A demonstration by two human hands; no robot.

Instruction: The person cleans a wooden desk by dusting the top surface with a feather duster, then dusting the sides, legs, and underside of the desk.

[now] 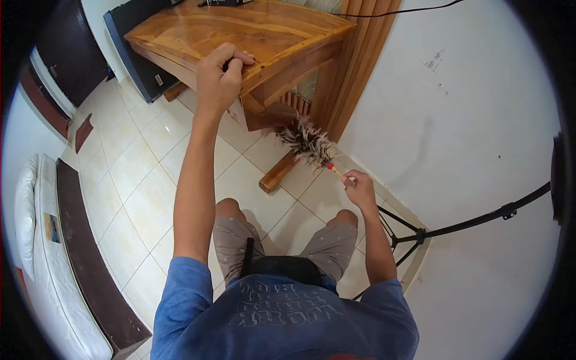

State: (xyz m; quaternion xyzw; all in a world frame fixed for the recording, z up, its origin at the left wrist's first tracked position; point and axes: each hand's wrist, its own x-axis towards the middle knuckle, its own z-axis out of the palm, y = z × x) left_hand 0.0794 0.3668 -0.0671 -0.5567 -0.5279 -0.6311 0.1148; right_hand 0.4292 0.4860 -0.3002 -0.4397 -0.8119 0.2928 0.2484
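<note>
Floor (288, 225) open between 2 knees (228, 208); obstacles: table foot (278, 172) ahead, tripod (421, 235) right.

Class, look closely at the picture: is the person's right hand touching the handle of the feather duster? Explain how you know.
Touching. The head view shows the right hand with thumb and fingers closed on the duster handle, no gap visible between them.

Left arm (195, 186) extends to the far side, nearly straight; left hand (221, 78) is turned down with fingers curled. Right arm (379, 240) reaches less far, at right; right hand (360, 188) is closed in a fingertip grip.
</note>
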